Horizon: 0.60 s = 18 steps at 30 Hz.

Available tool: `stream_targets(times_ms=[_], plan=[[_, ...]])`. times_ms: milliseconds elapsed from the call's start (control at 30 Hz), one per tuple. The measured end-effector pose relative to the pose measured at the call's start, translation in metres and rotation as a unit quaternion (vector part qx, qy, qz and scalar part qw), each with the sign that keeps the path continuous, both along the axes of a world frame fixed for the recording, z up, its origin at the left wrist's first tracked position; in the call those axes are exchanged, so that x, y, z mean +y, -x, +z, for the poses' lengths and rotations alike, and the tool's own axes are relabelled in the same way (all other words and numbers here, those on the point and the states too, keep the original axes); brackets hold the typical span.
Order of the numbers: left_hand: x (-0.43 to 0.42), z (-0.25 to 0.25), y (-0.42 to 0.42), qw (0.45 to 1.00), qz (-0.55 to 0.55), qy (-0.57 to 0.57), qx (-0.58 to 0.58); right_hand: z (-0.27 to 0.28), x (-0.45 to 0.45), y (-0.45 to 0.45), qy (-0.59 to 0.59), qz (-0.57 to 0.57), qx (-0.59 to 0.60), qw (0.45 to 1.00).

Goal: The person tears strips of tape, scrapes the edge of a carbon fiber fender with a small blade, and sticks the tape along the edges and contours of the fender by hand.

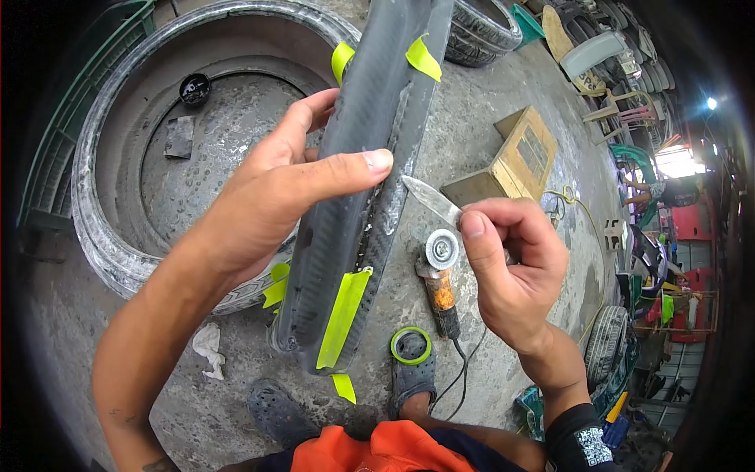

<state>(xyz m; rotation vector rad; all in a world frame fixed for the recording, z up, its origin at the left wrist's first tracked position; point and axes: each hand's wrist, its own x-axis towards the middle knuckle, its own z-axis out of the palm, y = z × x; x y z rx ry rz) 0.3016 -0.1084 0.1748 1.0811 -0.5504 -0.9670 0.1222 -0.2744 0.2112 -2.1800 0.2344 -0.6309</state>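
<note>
My left hand (271, 177) grips a long dark panel (322, 252) with a carbon-weave pattern, thumb on its face and fingers behind. Pale, rough residue runs along a seam near the panel's right edge. Strips of bright yellow-green tape (344, 318) cling to it at the top and bottom. Between thumb and fingers, my right hand (515, 263) pinches a thin, pointed metal blade (431, 198). The blade's tip points left, close to the panel's right edge; whether it touches is hard to tell.
A large tire (102, 212) lies at the left, with a dark cap (195, 90) and a dark square (179, 137) inside. An angle grinder (440, 287) with its cord, a tape roll (410, 345) and a wooden box (515, 161) are on the concrete floor. Another person (676, 193) is far right.
</note>
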Motion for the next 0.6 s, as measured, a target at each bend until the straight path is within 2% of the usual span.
stream_targets(times_ms=[267,333,467,533,600], plan=[[-0.003,0.003,0.003,1.000,0.019,-0.006,0.008,0.005,0.002,-0.003,0.015,-0.012,0.012,1.000],[-0.002,0.002,0.002,1.000,0.025,-0.007,0.000,0.007,0.001,-0.004,0.052,-0.008,0.024,0.998],[-0.001,0.002,-0.003,1.000,0.008,-0.012,-0.022,0.011,-0.003,-0.005,0.015,0.006,0.048,0.999],[0.002,-0.001,-0.010,1.000,0.013,-0.005,-0.025,0.006,-0.009,-0.005,-0.272,-0.017,0.059,0.960],[0.004,-0.008,-0.017,0.998,0.043,0.003,0.037,-0.002,-0.020,0.003,-0.272,-0.017,0.028,0.962]])
